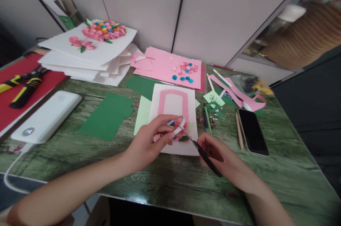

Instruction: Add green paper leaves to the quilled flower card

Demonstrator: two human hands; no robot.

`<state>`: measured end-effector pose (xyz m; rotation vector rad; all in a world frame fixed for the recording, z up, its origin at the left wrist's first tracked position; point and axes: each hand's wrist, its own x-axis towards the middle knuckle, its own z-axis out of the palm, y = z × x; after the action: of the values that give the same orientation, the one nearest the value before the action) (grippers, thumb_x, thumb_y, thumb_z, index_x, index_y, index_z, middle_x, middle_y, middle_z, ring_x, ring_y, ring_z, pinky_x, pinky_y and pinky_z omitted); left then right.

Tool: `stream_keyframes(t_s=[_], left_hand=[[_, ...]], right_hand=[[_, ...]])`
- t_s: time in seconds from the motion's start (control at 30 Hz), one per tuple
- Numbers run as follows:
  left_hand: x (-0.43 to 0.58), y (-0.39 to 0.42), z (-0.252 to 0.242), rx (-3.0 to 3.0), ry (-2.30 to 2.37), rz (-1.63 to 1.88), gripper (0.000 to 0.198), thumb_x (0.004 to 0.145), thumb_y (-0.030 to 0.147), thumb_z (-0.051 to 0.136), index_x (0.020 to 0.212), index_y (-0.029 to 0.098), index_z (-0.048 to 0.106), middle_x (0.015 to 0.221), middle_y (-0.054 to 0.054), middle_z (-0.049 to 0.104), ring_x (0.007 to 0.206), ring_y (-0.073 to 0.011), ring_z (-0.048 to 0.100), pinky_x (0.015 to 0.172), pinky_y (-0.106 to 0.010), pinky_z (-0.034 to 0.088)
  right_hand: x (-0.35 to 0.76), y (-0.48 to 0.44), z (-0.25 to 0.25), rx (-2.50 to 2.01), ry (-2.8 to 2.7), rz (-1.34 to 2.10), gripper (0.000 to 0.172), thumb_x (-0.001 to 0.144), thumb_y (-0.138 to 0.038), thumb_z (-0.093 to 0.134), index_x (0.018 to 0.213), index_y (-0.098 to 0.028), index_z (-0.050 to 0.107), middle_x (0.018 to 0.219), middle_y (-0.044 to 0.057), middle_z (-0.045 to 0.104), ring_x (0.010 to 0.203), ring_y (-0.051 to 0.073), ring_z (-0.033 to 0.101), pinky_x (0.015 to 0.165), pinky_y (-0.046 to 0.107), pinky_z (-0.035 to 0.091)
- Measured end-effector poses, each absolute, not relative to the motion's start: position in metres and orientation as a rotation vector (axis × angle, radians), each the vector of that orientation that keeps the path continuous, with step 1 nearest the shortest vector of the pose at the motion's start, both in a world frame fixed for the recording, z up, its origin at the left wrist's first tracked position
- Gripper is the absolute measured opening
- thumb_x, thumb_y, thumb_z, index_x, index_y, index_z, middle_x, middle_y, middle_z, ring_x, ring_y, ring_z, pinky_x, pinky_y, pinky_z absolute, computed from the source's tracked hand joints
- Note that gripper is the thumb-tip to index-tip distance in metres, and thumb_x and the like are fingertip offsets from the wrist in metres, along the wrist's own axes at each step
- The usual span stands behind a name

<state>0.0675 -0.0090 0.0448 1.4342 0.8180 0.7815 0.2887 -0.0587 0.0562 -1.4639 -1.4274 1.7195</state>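
Note:
My left hand [153,137] pinches a small curled white paper strip [179,126] between thumb and fingers, just above a white card [174,110] with a pink frame. My right hand [218,155] grips a thin black-handled tool [202,153] whose metal tip reaches the strip. Under the strip, small pink, blue and green paper shapes sit near the card's lower edge, partly hidden by my fingers.
Green paper sheets [108,116], a pink sheet with small paper rolls [170,66], a stack of white cards topped with paper flowers [90,48], a white power bank [46,116], pliers [23,85] on red paper, a phone [252,132], pens and pink strips [231,91] lie around.

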Motion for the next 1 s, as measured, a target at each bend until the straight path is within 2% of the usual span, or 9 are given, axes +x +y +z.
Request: stream_keyframes(t_s=[0.2,0.47,1.0], left_hand=[[0.0679,-0.0089,0.0459,1.437,0.81,0.788,0.031,0.09,0.024,0.052,0.12,0.021,0.048,0.084,-0.003,0.069,0.068,-0.0111,0.057,0.067,-0.023,0.046],[0.0675,-0.0091,0.0441,1.457,0.812,0.773,0.032,0.09,0.025,0.051,0.121,0.021,0.047,0.086,-0.004,0.07,0.067,-0.0111,0.056,0.068,-0.024,0.045],[0.0675,-0.0096,0.0439,1.455,0.8,0.792,0.031,0.09,0.023,0.051,0.12,0.021,0.048,0.087,-0.004,0.07,0.068,-0.0107,0.057,0.069,-0.023,0.047]], right_hand=[[0.2886,-0.0583,0.0561,-1.472,-1.457,1.706,0.019,0.081,-0.029,0.058,0.076,-0.021,0.042,0.068,-0.004,0.04,0.06,0.009,0.036,0.052,0.021,0.03],[0.2896,-0.0588,0.0543,-1.524,-1.487,1.637,0.017,0.078,-0.02,0.059,0.074,-0.02,0.042,0.065,-0.005,0.041,0.058,0.009,0.037,0.05,0.021,0.028],[0.288,-0.0592,0.0512,-1.45,-1.415,1.698,0.019,0.078,-0.024,0.06,0.075,-0.02,0.042,0.065,-0.005,0.041,0.057,0.008,0.037,0.05,0.02,0.029]])
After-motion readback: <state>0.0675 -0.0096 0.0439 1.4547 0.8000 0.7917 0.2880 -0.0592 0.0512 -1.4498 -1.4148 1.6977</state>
